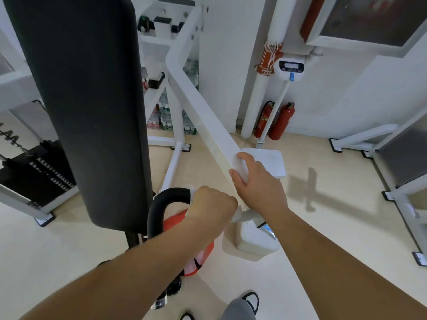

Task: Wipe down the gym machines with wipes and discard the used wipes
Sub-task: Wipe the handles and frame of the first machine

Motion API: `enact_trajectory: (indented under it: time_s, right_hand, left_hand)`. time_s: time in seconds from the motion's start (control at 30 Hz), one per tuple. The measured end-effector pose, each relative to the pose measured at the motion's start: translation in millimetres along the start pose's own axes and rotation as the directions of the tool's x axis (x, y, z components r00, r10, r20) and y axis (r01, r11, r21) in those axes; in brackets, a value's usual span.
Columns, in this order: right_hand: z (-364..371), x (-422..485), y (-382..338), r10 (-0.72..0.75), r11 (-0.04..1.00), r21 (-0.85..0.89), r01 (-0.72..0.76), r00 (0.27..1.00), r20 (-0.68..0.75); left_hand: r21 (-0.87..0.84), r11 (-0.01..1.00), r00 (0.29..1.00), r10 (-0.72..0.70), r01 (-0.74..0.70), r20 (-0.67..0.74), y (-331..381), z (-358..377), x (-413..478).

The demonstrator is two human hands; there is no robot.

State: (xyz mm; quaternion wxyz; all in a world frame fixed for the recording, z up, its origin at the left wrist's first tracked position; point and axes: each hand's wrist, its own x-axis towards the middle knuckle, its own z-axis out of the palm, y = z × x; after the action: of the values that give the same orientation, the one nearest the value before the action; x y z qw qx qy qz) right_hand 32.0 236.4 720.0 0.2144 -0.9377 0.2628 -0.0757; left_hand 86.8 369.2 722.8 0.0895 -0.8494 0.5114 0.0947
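Note:
A white gym machine arm (203,107) slants from upper left down to the middle of the view. My right hand (256,181) wraps its fingers round the arm's lower end, holding a white wipe (240,167) against the metal. My left hand (212,204) grips the end of the black curved handle (161,204) just below, with a bit of white wipe showing at its knuckles. A tall black back pad (92,107) stands at the left.
A white wipe tub (251,241) and an orange bag (198,264) sit on the floor beneath my hands. A white scale (268,162) stands behind, two red extinguishers (275,121) by the wall, a weight stack (39,172) at left, another machine frame (392,176) at right.

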Motion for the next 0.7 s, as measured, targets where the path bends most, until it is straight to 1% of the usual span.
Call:
enact_trajectory:
  time_s: [0.03, 0.07, 0.1, 0.13, 0.17, 0.2, 0.23, 0.27, 0.3, 0.33, 0.37, 0.4, 0.43, 0.47, 0.5, 0.53, 0.57, 0.6, 0.63, 0.67, 0.7]
  right_hand:
    - [1, 0, 1, -0.004, 1.000, -0.004, 0.004, 1.000, 0.000]
    - [1, 0, 1, -0.003, 1.000, -0.002, 0.003, 1.000, -0.001]
    - [2, 0, 2, 0.005, 1.000, 0.004, -0.005, 1.000, -0.005]
    - [2, 1, 2, 0.010, 1.000, 0.009, -0.010, 1.000, -0.005]
    - [2, 1, 2, 0.009, 1.000, 0.011, -0.009, 1.000, -0.003]
    - [2, 1, 1, 0.009, 1.000, 0.010, -0.009, 1.000, 0.001]
    - [1, 0, 0, 0.013, 1.000, 0.007, -0.013, 1.000, 0.002]
    - [0, -1, -1, 0.019, 1.000, 0.006, -0.019, 1.000, 0.002]
    - [-1, -1, -1, 0.022, 1.000, 0.005, -0.022, 1.000, 0.002]
    - [-1, -1, -2, 0.022, 1.000, 0.005, -0.022, 1.000, 0.002]
    - [-1, -1, -2, 0.019, 1.000, 0.008, -0.019, 1.000, -0.001]
    - [-1, 0, -1, 0.013, 1.000, 0.013, -0.013, 1.000, -0.007]
    - [0, 0, 0, 0.005, 1.000, 0.019, -0.005, 1.000, -0.008]
    - [1, 0, 0, 0.000, 1.000, 0.019, 0.000, 1.000, -0.006]
    - [1, 1, 1, -0.006, 1.000, 0.015, 0.006, 1.000, -0.006]
    - [2, 1, 2, -0.010, 1.000, 0.009, 0.010, 1.000, -0.008]
    - [3, 1, 3, -0.008, 1.000, 0.007, 0.008, 1.000, -0.012]
    - [3, 1, 3, -0.005, 1.000, 0.005, 0.005, 1.000, -0.015]
    - [3, 2, 4, -0.006, 1.000, 0.004, 0.006, 1.000, -0.011]
    - [3, 2, 4, -0.007, 1.000, 0.008, 0.007, 1.000, -0.003]
    - [2, 2, 3, -0.005, 1.000, 0.014, 0.005, 1.000, 0.001]
  left_hand:
    - [0.115, 0.993, 0.991, 0.002, 0.014, -0.133, 1, 9, -7]
    - [0.235, 0.972, 0.975, 0.033, 0.020, -0.220, 3, 12, -11]
    - [0.273, 0.962, 0.982, 0.052, -0.001, -0.181, 4, 10, -12]
    - [0.232, 0.972, 0.998, 0.046, -0.036, -0.036, 5, 6, -6]
    - [0.190, 0.978, 0.991, 0.064, -0.086, 0.121, 5, -4, 1]
    - [0.122, 0.983, 0.957, 0.097, -0.135, 0.273, 4, -14, 9]
    - [0.053, 0.985, 0.900, 0.127, -0.163, 0.418, 0, -23, 17]
    - [-0.009, 0.981, 0.832, 0.168, -0.193, 0.529, -3, -35, 25]
    - [-0.032, 0.975, 0.773, 0.193, -0.218, 0.604, -5, -38, 28]
    - [-0.042, 0.977, 0.752, 0.187, -0.208, 0.632, -4, -40, 31]
    - [-0.020, 0.983, 0.777, 0.156, -0.181, 0.610, -3, -36, 29]
    - [0.014, 0.988, 0.839, 0.121, -0.151, 0.530, -3, -28, 24]
    - [0.071, 0.988, 0.932, 0.104, -0.137, 0.348, -2, -16, 17]
    - [0.150, 0.981, 0.989, 0.107, -0.121, 0.097, -1, -2, 9]
    - [0.230, 0.970, 0.992, 0.101, -0.080, -0.081, -1, 15, 1]
    - [0.290, 0.957, 0.970, 0.087, -0.018, -0.227, 1, 25, -6]
    - [0.315, 0.949, 0.946, 0.079, 0.025, -0.314, 1, 26, -8]
    - [0.301, 0.954, 0.951, 0.087, 0.006, -0.296, 2, 25, -9]
    - [0.240, 0.970, 0.983, 0.079, -0.038, -0.163, 3, 18, -8]
    - [0.177, 0.982, 0.998, 0.064, -0.063, -0.003, 5, 4, -4]
    - [0.125, 0.988, 0.985, 0.070, -0.090, 0.157, 4, -6, 3]
